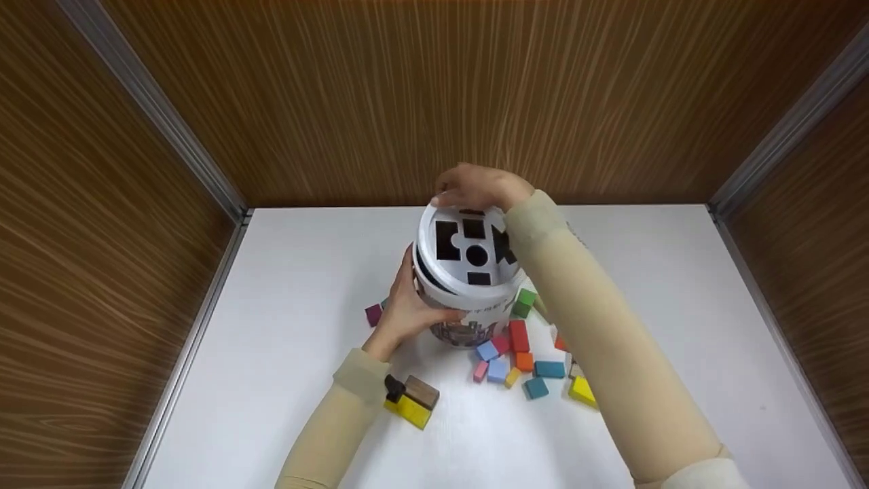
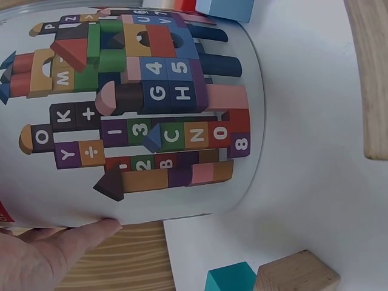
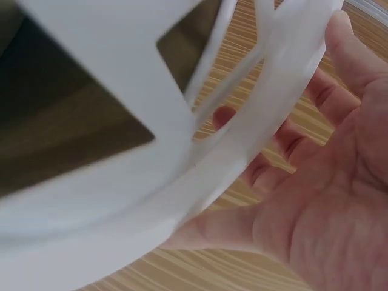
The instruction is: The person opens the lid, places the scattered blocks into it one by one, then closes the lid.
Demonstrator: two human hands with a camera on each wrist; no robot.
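So the white bucket with the block pictures printed on its side sits tilted toward the camera, mid-table on the white table, and its shape-sorter lid looks lifted on one side, with a dark gap under the near-left edge. The right hand curls over the lid's far rim and has it gripped. The left hand wraps the bucket's side and holds it steady; the wrist view only shows a thumb on the wall, so I'm not sure how firm that hold is.

Loose colored blocks lie scattered right at the base, plus a yellow block and a brown block near the left sleeve.

Risk as I see it: if the lid pops free suddenly, the tilted bucket could tip over and scatter the blocks.
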